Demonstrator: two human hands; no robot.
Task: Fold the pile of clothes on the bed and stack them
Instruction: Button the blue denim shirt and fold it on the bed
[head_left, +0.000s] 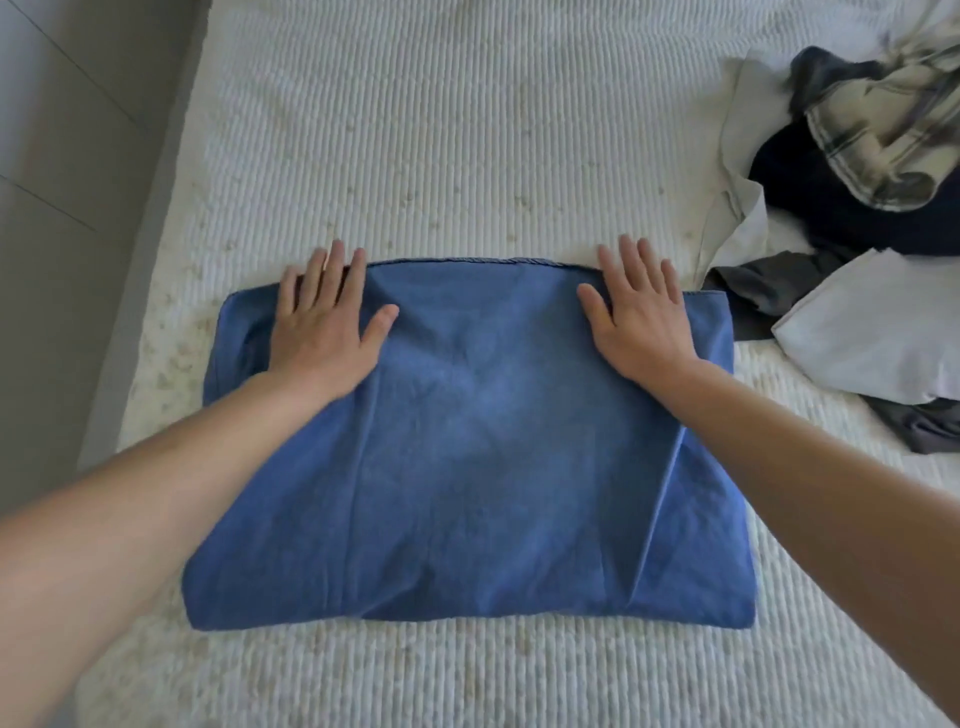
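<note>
Folded blue garment spread on the bed, pressed flat near its far edge by left hand and right hand, fingers straight. Unfolded pile of clothes at right.

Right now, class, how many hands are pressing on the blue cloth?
2: the left hand lies flat near its far left corner, the right hand near its far right corner.

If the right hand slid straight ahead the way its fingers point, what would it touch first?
Probably only the bare white ribbed bedspread. The right hand lies flat near the blue garment's far edge, fingers pointing away and slightly left. The clothes pile sits off to the right, likely outside that line.
</note>
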